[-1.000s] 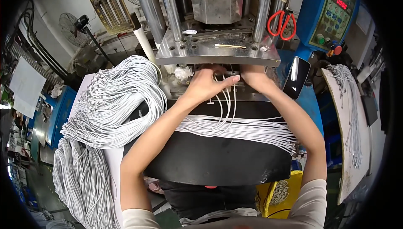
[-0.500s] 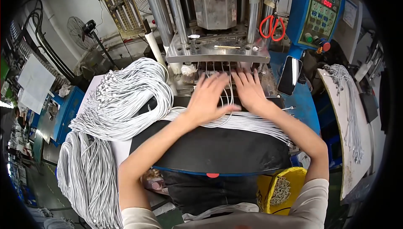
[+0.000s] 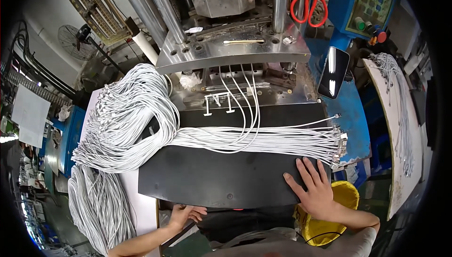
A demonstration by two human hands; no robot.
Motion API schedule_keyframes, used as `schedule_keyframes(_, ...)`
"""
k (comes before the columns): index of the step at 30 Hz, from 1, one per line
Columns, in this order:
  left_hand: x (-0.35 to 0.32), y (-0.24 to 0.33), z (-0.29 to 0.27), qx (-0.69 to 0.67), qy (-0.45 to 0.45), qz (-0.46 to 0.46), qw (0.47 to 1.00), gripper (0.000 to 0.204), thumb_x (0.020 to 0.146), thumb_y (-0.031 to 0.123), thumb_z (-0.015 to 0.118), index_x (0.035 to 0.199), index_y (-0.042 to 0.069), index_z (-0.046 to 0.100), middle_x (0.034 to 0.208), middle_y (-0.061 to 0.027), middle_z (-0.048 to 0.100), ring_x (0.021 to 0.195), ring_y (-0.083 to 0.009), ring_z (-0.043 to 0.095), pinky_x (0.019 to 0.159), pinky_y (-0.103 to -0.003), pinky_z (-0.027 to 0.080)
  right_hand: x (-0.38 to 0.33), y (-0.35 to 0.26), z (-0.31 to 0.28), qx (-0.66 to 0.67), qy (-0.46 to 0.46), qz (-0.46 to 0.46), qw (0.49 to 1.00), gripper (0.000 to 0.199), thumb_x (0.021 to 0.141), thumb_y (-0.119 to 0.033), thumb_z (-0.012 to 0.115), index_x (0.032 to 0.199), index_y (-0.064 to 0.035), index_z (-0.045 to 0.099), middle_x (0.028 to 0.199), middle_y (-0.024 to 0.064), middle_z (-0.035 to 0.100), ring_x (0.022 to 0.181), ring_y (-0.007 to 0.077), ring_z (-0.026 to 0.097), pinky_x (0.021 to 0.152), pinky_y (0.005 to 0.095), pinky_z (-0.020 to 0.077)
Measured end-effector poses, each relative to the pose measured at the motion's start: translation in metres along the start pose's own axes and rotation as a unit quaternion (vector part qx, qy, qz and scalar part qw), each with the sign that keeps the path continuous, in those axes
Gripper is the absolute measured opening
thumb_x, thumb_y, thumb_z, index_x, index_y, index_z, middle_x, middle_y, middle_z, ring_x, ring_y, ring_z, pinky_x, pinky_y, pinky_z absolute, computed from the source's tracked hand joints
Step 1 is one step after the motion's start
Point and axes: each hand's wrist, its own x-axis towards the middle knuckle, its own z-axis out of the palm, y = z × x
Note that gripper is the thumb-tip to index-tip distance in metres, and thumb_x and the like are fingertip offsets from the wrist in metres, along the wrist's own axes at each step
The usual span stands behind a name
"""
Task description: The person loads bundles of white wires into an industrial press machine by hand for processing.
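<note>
Two hands off white cables (image 3: 263, 139), right hand (image 3: 314, 188) flat on black mat (image 3: 212, 177)

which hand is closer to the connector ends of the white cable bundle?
Right. The right hand lies flat on the black mat just below the connector ends; the left hand is below the mat's near edge, far to their left.

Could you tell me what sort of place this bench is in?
Most likely a factory floor for cable making: a steel press machine stands behind the black work mat, a big bundle of white cables lies across it, and a blue control panel sits beside.
</note>
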Motion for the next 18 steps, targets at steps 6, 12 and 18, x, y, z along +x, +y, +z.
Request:
schedule_keyframes(6, -0.002, 0.001, 0.003, -0.005, 0.02, -0.031, 0.999, 0.055, 0.11, 0.039, 0.046, 0.106, -0.009, 0.073, 0.096, -0.0186, 0.077, 0.072, -0.0229, 0.073, 0.065, -0.031, 0.059, 0.0, 0.0, 0.001, 0.002, 0.028, -0.006, 1.0, 0.108, 0.05, -0.019, 0.085, 0.152, -0.0174, 0.051, 0.159, 0.0281, 0.036, 0.149, 0.0466, 0.034, 0.119, 0.0666, 0.0243)
schedule_keyframes(12, -0.005, 0.007, 0.006, -0.001, 0.036, -0.052, 0.998, 0.057, 0.11, 0.04, 0.044, 0.104, -0.009, 0.073, 0.093, -0.0188, 0.077, 0.071, -0.0252, 0.075, 0.063, -0.032, 0.06, 0.0, 0.0, -0.006, 0.021, 0.014, 0.001, 1.0, 0.109, 0.049, -0.02, 0.087, 0.153, -0.0179, 0.051, 0.16, 0.0279, 0.036, 0.149, 0.0467, 0.034, 0.119, 0.0664, 0.0248)
schedule_keyframes(18, -0.011, 0.016, 0.01, -0.001, 0.033, -0.056, 0.998, 0.056, 0.111, 0.039, 0.043, 0.104, -0.009, 0.072, 0.095, -0.0196, 0.077, 0.07, -0.0272, 0.076, 0.063, -0.033, 0.061, 0.0, -0.002, -0.012, 0.028, 0.004, 0.001, 1.0, 0.113, 0.048, -0.022, 0.09, 0.153, -0.0178, 0.05, 0.16, 0.0272, 0.035, 0.15, 0.0464, 0.033, 0.12, 0.0658, 0.0241)
